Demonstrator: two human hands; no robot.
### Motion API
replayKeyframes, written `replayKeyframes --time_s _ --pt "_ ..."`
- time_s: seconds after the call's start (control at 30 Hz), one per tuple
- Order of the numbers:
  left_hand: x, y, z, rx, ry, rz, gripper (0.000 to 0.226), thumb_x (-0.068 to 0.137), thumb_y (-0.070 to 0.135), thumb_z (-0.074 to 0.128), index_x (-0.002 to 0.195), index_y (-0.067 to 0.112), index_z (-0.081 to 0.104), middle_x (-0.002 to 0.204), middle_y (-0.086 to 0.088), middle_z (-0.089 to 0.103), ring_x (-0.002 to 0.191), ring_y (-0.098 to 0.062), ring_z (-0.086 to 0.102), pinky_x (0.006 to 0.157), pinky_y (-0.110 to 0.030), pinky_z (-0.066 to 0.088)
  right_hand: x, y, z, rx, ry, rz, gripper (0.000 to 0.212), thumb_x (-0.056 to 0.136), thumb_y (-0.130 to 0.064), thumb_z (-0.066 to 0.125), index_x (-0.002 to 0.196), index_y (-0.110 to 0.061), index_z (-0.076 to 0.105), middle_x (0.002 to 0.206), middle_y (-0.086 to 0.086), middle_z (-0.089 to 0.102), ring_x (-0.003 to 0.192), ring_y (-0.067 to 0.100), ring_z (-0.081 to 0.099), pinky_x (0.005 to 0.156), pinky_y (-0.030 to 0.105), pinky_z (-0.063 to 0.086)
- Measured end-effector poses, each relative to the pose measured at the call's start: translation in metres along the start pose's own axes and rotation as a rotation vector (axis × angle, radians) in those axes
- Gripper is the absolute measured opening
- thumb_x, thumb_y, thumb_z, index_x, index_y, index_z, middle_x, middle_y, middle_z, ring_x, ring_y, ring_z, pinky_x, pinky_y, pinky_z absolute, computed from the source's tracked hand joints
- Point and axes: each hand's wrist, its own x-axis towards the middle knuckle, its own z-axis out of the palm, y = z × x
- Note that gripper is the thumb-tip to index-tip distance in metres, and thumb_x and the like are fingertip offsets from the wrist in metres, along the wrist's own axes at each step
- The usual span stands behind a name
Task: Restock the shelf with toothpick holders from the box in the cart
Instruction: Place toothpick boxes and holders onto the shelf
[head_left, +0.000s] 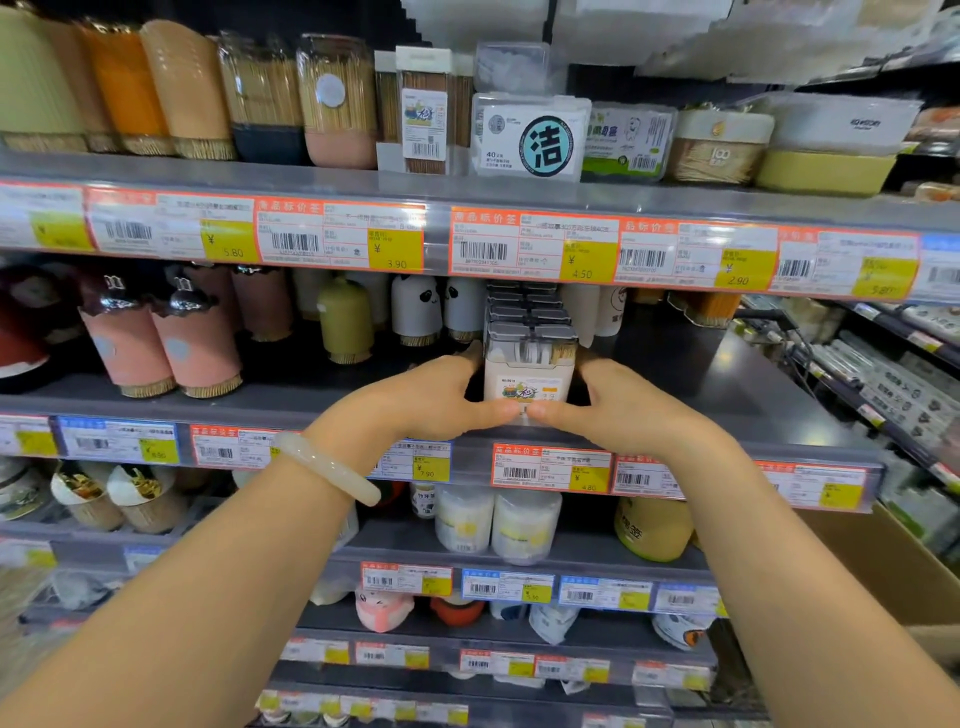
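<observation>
At frame centre, left hand (441, 400) and right hand (618, 410) grip the front toothpick holder (529, 371) by its side walls; it appears light, rigid, smooth plastic, likely slippery.

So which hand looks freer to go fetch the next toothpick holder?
Probably the right hand: the cardboard box shows at the right edge, on that arm's side. Both hands grip the front toothpick holder alike, so the left hand could steady it alone.
</observation>
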Motion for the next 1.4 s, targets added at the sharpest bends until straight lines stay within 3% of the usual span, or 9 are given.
replayKeyframes --time_s 0.27,0.57,0.77,0.97,1.03,1.13,1.27,1.33,1.4 --pt "0.000 0.003 -0.008 -0.143 0.007 0.002 0.080 0.079 0.039 0.073 0.144 0.022 0.029 0.141 0.008 0.044 0.128 -0.009 0.041 0.104 -0.024 0.035 0.002 -0.011 -0.006 0.024 -0.062 0.017 0.058 0.082 -0.039 0.069 0.134 -0.026 0.045 0.117 -0.013 0.054 0.108 0.006 0.052 0.088 0.018 0.040" --pt "-0.003 0.008 -0.004 -0.098 -0.003 0.038 0.059 0.089 0.030 0.062 0.141 0.018 0.036 0.140 0.005 0.046 0.125 -0.008 0.042 0.099 -0.018 0.031 0.000 -0.012 -0.003 0.032 -0.071 0.036 0.058 0.084 -0.041 0.067 0.135 -0.024 0.046 0.130 -0.006 0.056 0.114 0.009 0.053 0.097 0.025 0.044" --pt "-0.001 0.006 -0.003 -0.075 -0.003 0.006 0.057 0.085 0.038 0.064 0.135 0.019 0.044 0.131 0.002 0.054 0.120 -0.015 0.050 0.104 -0.031 0.039 0.000 -0.014 -0.004 0.022 -0.086 0.070 0.055 0.083 -0.043 0.067 0.131 -0.023 0.051 0.123 -0.004 0.060 0.109 0.012 0.056 0.097 0.029 0.046" --pt "-0.008 0.009 -0.003 -0.058 0.000 -0.012 0.058 0.086 0.037 0.065 0.136 0.017 0.042 0.135 0.000 0.052 0.122 -0.015 0.049 0.103 -0.029 0.038 -0.002 -0.015 -0.007 -0.007 -0.088 0.111 0.059 0.081 -0.044 0.069 0.132 -0.023 0.049 0.125 -0.006 0.058 0.110 0.011 0.055 0.095 0.027 0.044" --pt "-0.014 0.011 -0.004 0.018 0.019 -0.071 0.065 0.086 0.040 0.064 0.139 0.014 0.036 0.142 -0.002 0.046 0.128 -0.018 0.043 0.109 -0.034 0.032 -0.010 -0.013 -0.012 -0.027 -0.031 0.153 0.067 0.080 -0.043 0.070 0.136 -0.019 0.044 0.131 -0.007 0.053 0.115 0.011 0.051 0.098 0.028 0.042" --pt "-0.031 0.018 0.003 0.341 0.130 -0.180 0.080 0.086 0.052 0.056 0.143 0.007 0.023 0.148 -0.008 0.034 0.137 -0.026 0.029 0.116 -0.049 0.012 -0.037 -0.014 -0.013 -0.090 0.132 0.166 0.076 0.084 -0.040 0.066 0.145 -0.013 0.030 0.146 0.001 0.040 0.131 0.016 0.040 0.104 0.023 0.032" --pt "-0.056 0.035 0.033 0.450 0.428 -0.123 0.087 0.088 0.045 0.058 0.149 0.008 0.009 0.154 -0.009 0.021 0.141 -0.025 0.019 0.116 -0.046 0.006 -0.073 -0.024 0.007 -0.145 0.347 0.074 0.064 0.090 -0.028 0.061 0.146 -0.014 0.031 0.150 0.002 0.035 0.137 0.017 0.033 0.105 0.020 0.025" --pt "-0.064 0.044 0.051 0.516 0.541 -0.008 0.088 0.078 0.035 0.074 0.144 0.001 0.028 0.147 -0.017 0.035 0.134 -0.031 0.036 0.112 -0.051 0.022 -0.082 -0.022 0.020 -0.185 0.385 0.022 0.057 0.091 -0.024 0.060 0.143 -0.013 0.038 0.147 0.004 0.040 0.135 0.019 0.036 0.106 0.022 0.025" --pt "-0.065 0.044 0.071 0.552 0.623 0.127 0.082 0.053 0.025 0.090 0.121 -0.006 0.056 0.121 -0.023 0.060 0.108 -0.037 0.060 0.093 -0.056 0.043 -0.093 -0.019 0.030 -0.226 0.391 -0.004 0.052 0.090 -0.019 0.061 0.139 -0.011 0.044 0.142 0.006 0.045 0.132 0.022 0.040 0.107 0.027 0.028"
